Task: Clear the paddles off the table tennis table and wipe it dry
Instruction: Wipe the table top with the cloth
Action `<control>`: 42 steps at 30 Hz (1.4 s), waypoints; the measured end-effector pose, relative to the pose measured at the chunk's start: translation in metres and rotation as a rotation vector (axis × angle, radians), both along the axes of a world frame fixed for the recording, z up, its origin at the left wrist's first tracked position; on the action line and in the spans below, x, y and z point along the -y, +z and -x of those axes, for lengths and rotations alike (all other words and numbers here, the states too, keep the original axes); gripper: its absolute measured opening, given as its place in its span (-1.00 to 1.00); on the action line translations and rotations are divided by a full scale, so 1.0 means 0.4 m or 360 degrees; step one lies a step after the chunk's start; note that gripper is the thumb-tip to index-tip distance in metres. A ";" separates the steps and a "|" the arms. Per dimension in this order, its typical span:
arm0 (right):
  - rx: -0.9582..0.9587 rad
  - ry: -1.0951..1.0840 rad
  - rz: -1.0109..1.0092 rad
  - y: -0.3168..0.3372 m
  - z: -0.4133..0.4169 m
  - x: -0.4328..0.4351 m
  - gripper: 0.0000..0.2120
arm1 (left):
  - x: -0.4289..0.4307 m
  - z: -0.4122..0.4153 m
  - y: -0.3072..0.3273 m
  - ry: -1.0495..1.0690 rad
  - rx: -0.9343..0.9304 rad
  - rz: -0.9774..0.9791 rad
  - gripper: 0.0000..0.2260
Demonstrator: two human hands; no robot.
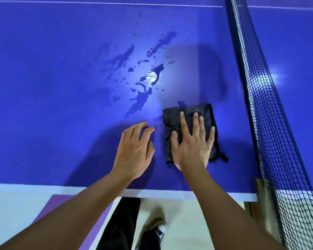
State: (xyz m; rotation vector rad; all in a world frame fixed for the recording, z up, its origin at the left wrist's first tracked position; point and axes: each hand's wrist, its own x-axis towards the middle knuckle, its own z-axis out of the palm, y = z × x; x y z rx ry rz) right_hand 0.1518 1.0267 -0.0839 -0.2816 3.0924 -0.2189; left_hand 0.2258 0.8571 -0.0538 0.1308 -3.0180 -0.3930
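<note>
Stance: person stands at the near edge, one shoe (160,229) and a dark trouser leg (123,222) showing below the table (52,87).
Left hand (134,148): just beside the cloth, fingers loosely curled, holding nothing; whether the fingertips touch the surface, cannot tell. Probably a brace while leaning in.
Right hand (192,143): laid flat on the cloth (206,114), fingers straight and spread, pressing rather than gripping. The flat palm likely spreads pressure across the whole pad.
Cloth: dark, folded into a square, lying on the table near the net (271,123), its far corner touching the nearest wet patch.
Water (141,100): streaks and droplets beyond both hands, the largest pool under a light's glare.
Paddles: none visible on this stretch; the rest of the table is out of view.
Containers: none in view.
Step, judged: wiping barely begun; the next stroke should go forward and left into the spill.
</note>
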 end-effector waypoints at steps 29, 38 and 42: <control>0.0034 -0.0197 -0.0012 -0.008 1.213 0.373 -0.39 | 0.464 0.967 -0.073 -0.0017 0.0065 0.0058 -0.55; 0.0044 -0.0157 0.0026 0.006 1.303 0.398 -0.40 | 0.465 0.975 -0.070 -0.0042 0.0055 0.0072 -0.54; 0.0101 -0.0236 0.0063 0.024 1.281 0.412 -0.41 | 0.465 0.978 -0.066 -0.0054 0.0061 0.0089 -0.53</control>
